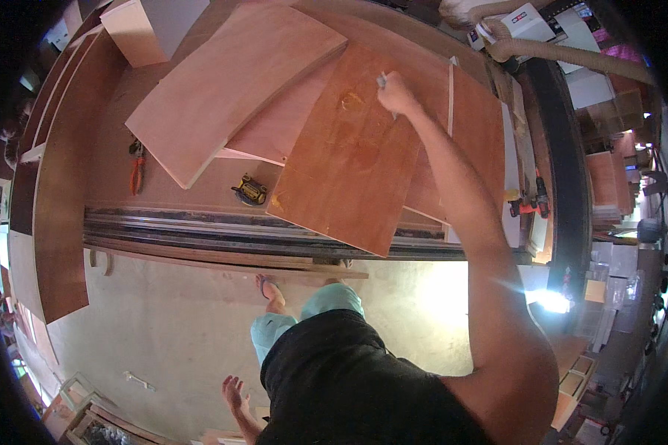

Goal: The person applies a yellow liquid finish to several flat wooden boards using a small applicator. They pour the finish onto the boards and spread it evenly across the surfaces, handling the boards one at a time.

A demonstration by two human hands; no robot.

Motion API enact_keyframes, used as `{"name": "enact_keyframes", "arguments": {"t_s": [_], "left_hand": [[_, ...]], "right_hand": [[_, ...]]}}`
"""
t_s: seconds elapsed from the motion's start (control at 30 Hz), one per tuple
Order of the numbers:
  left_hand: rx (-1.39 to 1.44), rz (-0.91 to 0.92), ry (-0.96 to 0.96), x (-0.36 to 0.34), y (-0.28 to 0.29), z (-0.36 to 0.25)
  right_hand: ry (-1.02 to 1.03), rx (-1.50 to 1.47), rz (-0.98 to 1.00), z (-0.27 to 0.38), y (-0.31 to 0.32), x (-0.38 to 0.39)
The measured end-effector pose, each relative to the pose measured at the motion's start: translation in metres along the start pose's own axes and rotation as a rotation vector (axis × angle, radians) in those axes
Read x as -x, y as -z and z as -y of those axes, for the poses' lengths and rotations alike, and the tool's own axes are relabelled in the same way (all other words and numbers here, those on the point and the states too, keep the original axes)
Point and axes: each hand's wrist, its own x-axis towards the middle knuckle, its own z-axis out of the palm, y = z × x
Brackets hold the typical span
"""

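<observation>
My right hand (395, 95) is closed round a small grey thing, too little of which shows to name it. It is over the upper part of a reddish-brown plywood panel (349, 163), which lies slanted on other boards. Glossy yellowish smears (351, 101) mark that panel to the left of the hand, with another patch at its lower left corner. My left hand (234, 393) hangs low beside my body, fingers apart and holding nothing. A lighter plywood panel (237, 81) overlaps the stack farther left.
Orange-handled pliers (136, 170) and a yellow-and-black tool (250, 190) lie on the worktable left of the panels. A red-and-black power tool (531, 204) rests at the right. Dark metal rails (163, 226) run along the near edge. A tall wooden carcass (67, 185) stands left; a ribbed hose (564, 55) crosses the far right.
</observation>
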Motion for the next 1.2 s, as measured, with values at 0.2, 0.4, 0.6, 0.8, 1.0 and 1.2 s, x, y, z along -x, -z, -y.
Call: {"name": "enact_keyframes", "arguments": {"t_s": [0.2,0.4,0.6,0.8,1.0,1.2], "left_hand": [[0.036,-0.037,0.056,-0.003,0.004,0.013],[0.036,-0.035,0.047,-0.003,-0.015,0.011],[0.038,-0.014,0.038,-0.010,-0.025,0.005],[0.050,-0.039,0.043,-0.001,-0.020,0.009],[0.055,-0.036,0.039,0.001,-0.024,0.011],[0.044,-0.059,0.034,0.011,-0.015,0.013]], "right_hand": [[-0.036,-0.025,0.197,0.061,-0.016,-0.023],[0.096,-0.556,0.292,0.128,-0.027,-0.059],[0.021,0.001,0.005,0.067,0.005,-0.081],[0.342,0.096,0.090,0.034,-0.014,-0.056],[0.047,0.136,0.112,0.034,-0.005,-0.071],[0.365,0.050,0.198,0.111,-0.047,-0.069]]}}
